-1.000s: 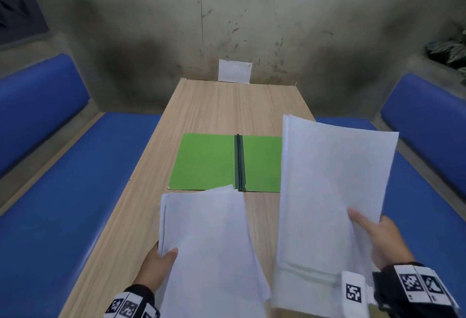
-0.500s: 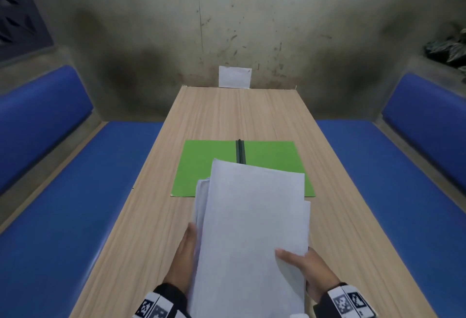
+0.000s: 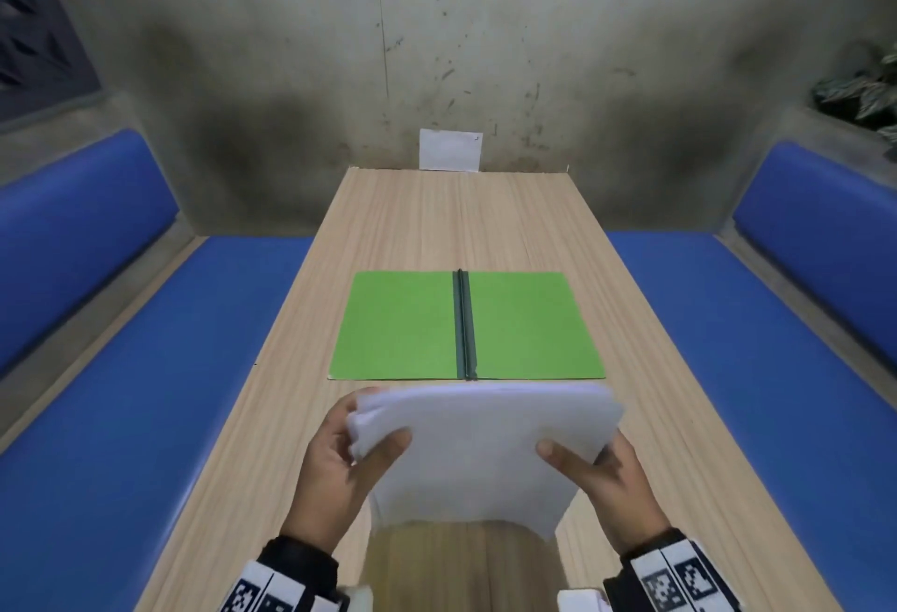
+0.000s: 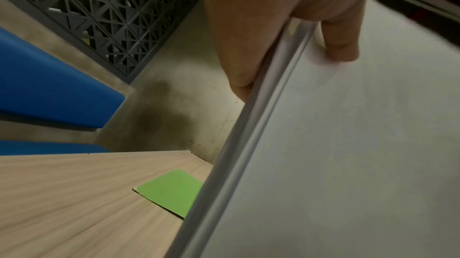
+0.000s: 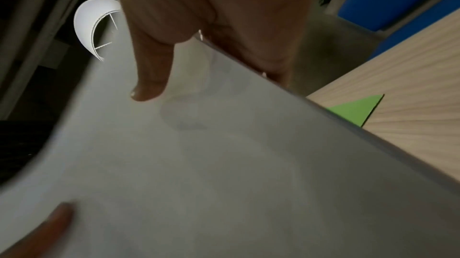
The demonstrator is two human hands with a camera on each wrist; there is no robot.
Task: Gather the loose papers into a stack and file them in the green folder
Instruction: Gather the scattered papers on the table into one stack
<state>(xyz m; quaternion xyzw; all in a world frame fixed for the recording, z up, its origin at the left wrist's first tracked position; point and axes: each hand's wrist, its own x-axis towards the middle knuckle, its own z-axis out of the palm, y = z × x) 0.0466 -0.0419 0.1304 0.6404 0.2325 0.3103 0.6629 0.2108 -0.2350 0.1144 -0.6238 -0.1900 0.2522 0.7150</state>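
A stack of white papers (image 3: 478,451) is held up off the wooden table (image 3: 461,223) between both hands, just short of the folder's near edge. My left hand (image 3: 340,461) grips the stack's left side, thumb on top and fingers behind. My right hand (image 3: 602,475) grips the right side the same way. The left wrist view shows the papers (image 4: 348,144) edge-on with the thumb (image 4: 339,46) on the sheet. The right wrist view shows the papers (image 5: 199,173) under the thumb (image 5: 149,77). The green folder (image 3: 403,325) lies open and flat on the table, its dark spine in the middle.
Blue padded benches (image 3: 145,393) run along both sides of the table. A small white card (image 3: 450,150) leans on the stained wall at the far end. A plant (image 3: 864,92) sits at the upper right. A dark lattice panel (image 4: 104,12) stands to the left.
The two separate sheaves, one in each hand, have been brought together into one stack. That stack is now tilted upright and held at both sides.
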